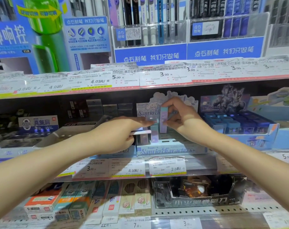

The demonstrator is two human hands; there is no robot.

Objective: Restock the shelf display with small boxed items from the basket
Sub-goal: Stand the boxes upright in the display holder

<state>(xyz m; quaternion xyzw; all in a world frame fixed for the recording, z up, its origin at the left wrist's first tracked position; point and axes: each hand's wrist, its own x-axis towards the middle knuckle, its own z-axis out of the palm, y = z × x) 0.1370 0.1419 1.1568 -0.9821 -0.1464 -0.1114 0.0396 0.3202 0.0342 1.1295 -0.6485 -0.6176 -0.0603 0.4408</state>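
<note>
Both my arms reach into the middle shelf at the centre of the frame, toward the Sanrio display tray (167, 150).

1. Right hand (181, 118): my thumb and fingertips pinch a small purple-and-teal box (163, 120), held upright above the tray's slotted floor, in front of the tray's printed backboard (154, 104). The grip is narrow and closed on the box's sides.

2. Left hand (122, 134): my index finger lies extended, its tip at the top of a second upright box (154, 132) that stands in the tray just left of the first. My lower fingers curl around a thin flat white-and-pink item (141, 132), held level. I cannot tell what that item is.

3. Tray: it sits on the shelf just right of centre, its front lip printed "Sanrio characters". The slots toward its right side show bare.

4. Surroundings: a blue display tray (239, 124) of dark blue boxes stands to the right. Price labels (167, 166) line the shelf edge below. Pen racks (150, 30) fill the upper frame. The basket is out of view.
</note>
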